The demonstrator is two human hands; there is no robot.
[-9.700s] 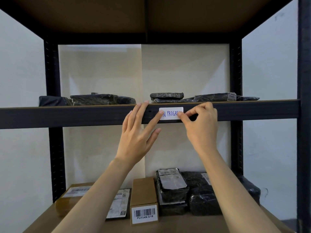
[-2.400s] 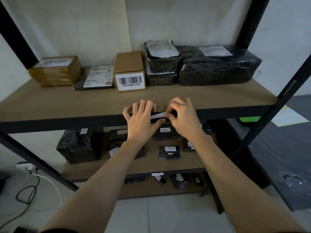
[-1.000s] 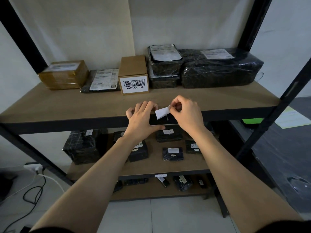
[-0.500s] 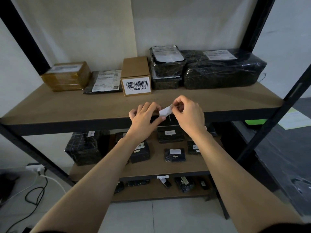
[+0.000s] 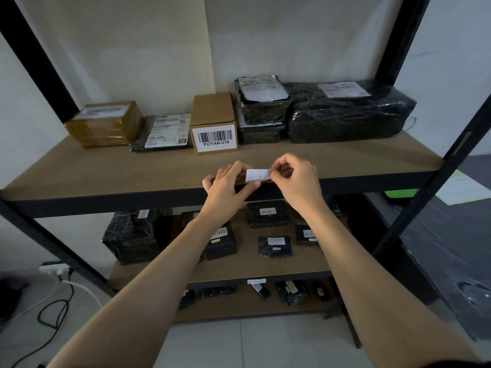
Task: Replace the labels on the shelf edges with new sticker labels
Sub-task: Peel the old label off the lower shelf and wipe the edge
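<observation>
My right hand (image 5: 297,181) pinches the right end of the white label (image 5: 256,175), which stands lifted just above the shelf edge (image 5: 132,201) at mid-shelf. My left hand (image 5: 225,187) rests loose-fingered against that edge, thumb under the label's left corner. I cannot tell whether that corner is stuck, so I should pull slowly and low, bracing the edge, to avoid tearing.

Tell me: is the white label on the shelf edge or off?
Off: the right hand pinches the white label by its right end, above the shelf edge. Whether the left hand touches it, I cannot tell.
</observation>
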